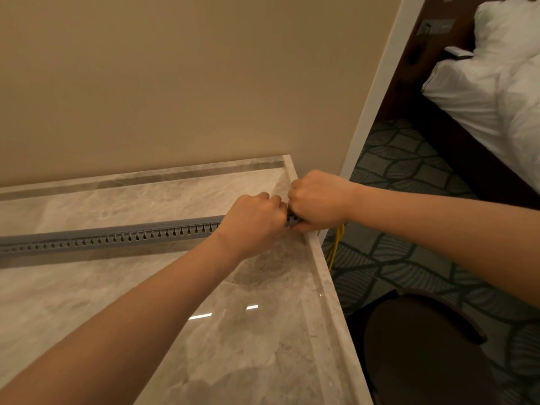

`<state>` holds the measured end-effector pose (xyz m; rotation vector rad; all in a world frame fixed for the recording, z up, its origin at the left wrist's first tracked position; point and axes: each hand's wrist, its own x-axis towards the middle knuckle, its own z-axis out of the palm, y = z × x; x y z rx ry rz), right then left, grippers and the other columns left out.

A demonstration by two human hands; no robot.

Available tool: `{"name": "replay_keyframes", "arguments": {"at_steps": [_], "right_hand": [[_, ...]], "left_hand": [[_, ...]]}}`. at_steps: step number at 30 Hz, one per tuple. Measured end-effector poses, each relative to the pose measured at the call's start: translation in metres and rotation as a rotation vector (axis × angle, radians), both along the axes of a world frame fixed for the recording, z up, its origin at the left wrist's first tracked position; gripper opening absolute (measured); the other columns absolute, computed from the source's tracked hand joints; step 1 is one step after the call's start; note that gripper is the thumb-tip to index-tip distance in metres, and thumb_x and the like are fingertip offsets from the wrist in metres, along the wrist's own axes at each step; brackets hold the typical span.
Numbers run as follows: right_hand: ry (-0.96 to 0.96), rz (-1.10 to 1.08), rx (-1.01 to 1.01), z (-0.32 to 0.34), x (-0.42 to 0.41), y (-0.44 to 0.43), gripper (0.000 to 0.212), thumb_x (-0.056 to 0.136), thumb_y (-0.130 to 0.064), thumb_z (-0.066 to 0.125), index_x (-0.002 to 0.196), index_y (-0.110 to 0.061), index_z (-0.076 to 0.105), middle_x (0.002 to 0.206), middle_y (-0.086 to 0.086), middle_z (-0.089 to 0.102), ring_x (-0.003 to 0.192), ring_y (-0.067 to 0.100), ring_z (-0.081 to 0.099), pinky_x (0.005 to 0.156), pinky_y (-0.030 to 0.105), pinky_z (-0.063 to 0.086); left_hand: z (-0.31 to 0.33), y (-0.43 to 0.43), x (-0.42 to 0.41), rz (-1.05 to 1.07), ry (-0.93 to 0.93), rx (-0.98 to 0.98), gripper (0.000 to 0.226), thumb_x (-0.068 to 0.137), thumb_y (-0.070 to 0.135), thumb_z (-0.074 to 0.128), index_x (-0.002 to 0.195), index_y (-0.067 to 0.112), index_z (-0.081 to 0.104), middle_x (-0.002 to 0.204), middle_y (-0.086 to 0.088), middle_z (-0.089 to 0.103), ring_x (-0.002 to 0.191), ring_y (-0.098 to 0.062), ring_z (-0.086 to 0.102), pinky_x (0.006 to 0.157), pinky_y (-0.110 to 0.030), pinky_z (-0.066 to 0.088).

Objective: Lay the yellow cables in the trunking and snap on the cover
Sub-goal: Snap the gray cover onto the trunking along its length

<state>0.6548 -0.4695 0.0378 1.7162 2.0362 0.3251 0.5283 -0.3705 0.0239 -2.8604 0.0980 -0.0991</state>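
A long grey slotted trunking (117, 235) lies across the marble table, running from the left edge to the right rim, with a grey cover along its top. My left hand (251, 222) grips the trunking near its right end, fingers curled over it. My right hand (317, 200) grips the very end of the trunking at the table's right rim. The yellow cables (336, 244) hang down from under my right hand, off the table's edge toward the floor. The cables inside the trunking are hidden.
The marble table (248, 331) has a raised rim along its right and far sides and stands against a beige wall (175, 83). A dark round chair (423, 346) sits below the table's right edge. A white-sheeted bed (491, 92) stands beyond on patterned carpet.
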Motion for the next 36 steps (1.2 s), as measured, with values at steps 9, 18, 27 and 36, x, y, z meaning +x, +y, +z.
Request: {"name": "replay_keyframes", "arguments": {"at_steps": [9, 18, 27, 36], "right_hand": [[-0.086, 0.039, 0.063, 0.006, -0.013, 0.012, 0.039, 0.084, -0.039, 0.044, 0.053, -0.017, 0.038, 0.060, 0.003, 0.063, 0.047, 0.020, 0.036, 0.050, 0.028, 0.023], [0.042, 0.079, -0.050, 0.006, -0.008, 0.020, 0.037, 0.085, -0.036, 0.044, 0.061, -0.011, 0.060, 0.064, 0.008, 0.066, 0.050, 0.021, 0.041, 0.054, 0.029, 0.031], [0.035, 0.116, -0.061, 0.003, -0.008, 0.021, 0.034, 0.087, -0.034, 0.043, 0.062, -0.015, 0.058, 0.066, 0.007, 0.066, 0.051, 0.020, 0.040, 0.054, 0.029, 0.030], [-0.017, -0.036, -0.050, 0.005, 0.010, 0.001, 0.043, 0.077, -0.056, 0.042, 0.061, -0.018, 0.051, 0.050, -0.004, 0.044, 0.042, 0.017, 0.037, 0.043, 0.023, 0.014]], "left_hand": [[0.011, 0.007, -0.007, 0.042, 0.170, 0.120, 0.012, 0.093, 0.011, 0.044, 0.094, 0.009, 0.056, 0.092, -0.008, 0.057, 0.067, -0.019, 0.033, 0.054, -0.030, 0.027], [0.020, 0.006, -0.003, -0.025, 0.239, 0.115, 0.014, 0.086, 0.006, 0.044, 0.083, 0.013, 0.056, 0.086, -0.009, 0.058, 0.060, -0.018, 0.030, 0.043, -0.027, 0.012], [0.014, 0.012, -0.006, -0.071, 0.204, 0.105, 0.017, 0.088, 0.010, 0.044, 0.084, 0.012, 0.061, 0.082, -0.008, 0.061, 0.060, -0.019, 0.033, 0.042, -0.026, 0.009], [0.000, 0.015, -0.015, 0.126, 0.074, 0.009, 0.021, 0.092, 0.027, 0.041, 0.092, 0.011, 0.055, 0.089, -0.004, 0.056, 0.067, -0.019, 0.039, 0.051, -0.030, 0.024]]}}
